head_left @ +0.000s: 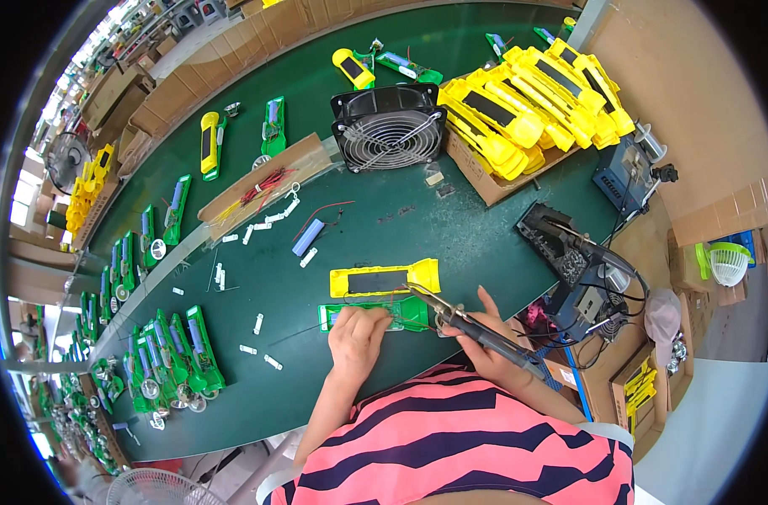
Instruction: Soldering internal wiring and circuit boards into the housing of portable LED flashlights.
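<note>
place: assembly workshop | green workbench | soldering iron | piled yellow casings | row of green housings

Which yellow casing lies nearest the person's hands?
The yellow casing just beyond the left hand; all others lie farther off, many piled in the cardboard box.

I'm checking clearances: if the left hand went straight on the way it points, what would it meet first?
The left hand, overlapping the green casing in this view, would probably meet the yellow casing just beyond, though its height is unclear.
</note>
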`<action>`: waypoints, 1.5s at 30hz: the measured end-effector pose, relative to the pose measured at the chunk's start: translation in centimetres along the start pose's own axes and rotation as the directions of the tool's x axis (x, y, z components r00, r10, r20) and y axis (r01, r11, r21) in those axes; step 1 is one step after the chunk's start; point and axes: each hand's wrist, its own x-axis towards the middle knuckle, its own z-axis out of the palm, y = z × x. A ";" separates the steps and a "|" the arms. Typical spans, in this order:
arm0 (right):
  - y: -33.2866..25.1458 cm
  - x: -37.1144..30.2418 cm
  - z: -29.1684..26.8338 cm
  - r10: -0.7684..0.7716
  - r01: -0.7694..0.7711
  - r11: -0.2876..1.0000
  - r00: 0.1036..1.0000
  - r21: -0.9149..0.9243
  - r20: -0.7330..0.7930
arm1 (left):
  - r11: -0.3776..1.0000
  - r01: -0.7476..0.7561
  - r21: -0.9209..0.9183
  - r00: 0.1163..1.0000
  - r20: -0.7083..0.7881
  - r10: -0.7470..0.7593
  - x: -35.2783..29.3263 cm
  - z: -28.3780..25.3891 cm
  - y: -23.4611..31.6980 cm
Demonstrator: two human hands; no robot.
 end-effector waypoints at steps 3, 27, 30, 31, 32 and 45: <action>-0.4 -1.0 0.0 -0.036 0.033 0.999 0.988 -0.022 -0.153 | 0.992 -0.121 -0.027 0.992 0.041 0.122 0.1 -0.4 -0.5; 1.8 -2.2 5.1 0.380 -0.156 0.859 0.834 0.488 -0.401 | 0.966 0.241 -0.094 0.959 0.174 -0.223 0.4 -1.1 0.4; 3.3 -3.0 5.0 0.251 -0.140 0.941 0.901 0.309 -0.355 | 0.970 0.228 -0.087 0.962 0.171 -0.211 0.5 -1.2 0.5; 3.7 -3.4 5.0 0.203 -0.141 0.964 0.937 0.224 -0.285 | 0.969 0.233 -0.086 0.961 0.175 -0.216 0.5 -1.1 0.5; 3.9 -3.6 5.1 0.203 -0.141 0.965 0.936 0.223 -0.286 | 0.968 0.238 -0.084 0.959 0.179 -0.220 0.5 -1.1 0.5; 2.0 -2.4 3.6 0.026 0.011 0.992 0.956 0.125 -0.292 | 0.964 0.254 -0.074 0.947 0.221 -0.232 1.0 -1.2 0.5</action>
